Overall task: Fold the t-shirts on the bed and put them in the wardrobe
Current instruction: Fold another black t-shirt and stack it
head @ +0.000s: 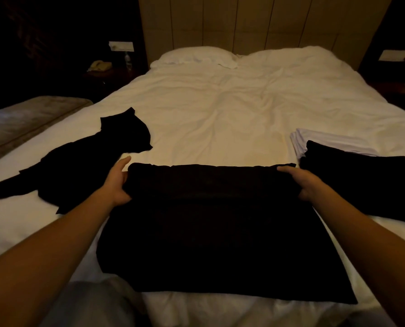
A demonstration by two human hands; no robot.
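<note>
At left of frame, an unfolded black t-shirt (78,159) waits crumpled on the bed (220,102). At centre, your left hand (119,182) and right hand (302,182) each grasp the black t-shirt (215,227), apparently mid-fold. At right, a folded stack (352,175) sits ready for the wardrobe.

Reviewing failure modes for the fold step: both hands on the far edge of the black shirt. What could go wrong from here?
1. The left hand and right hand grip the black t-shirt only at its corners, so the middle may sag and fold crooked.
2. The folded stack lies close to the right hand; a sweep could knock it.
3. Dim light and black cloth hide edges, so misalignment may go unnoticed.
</note>
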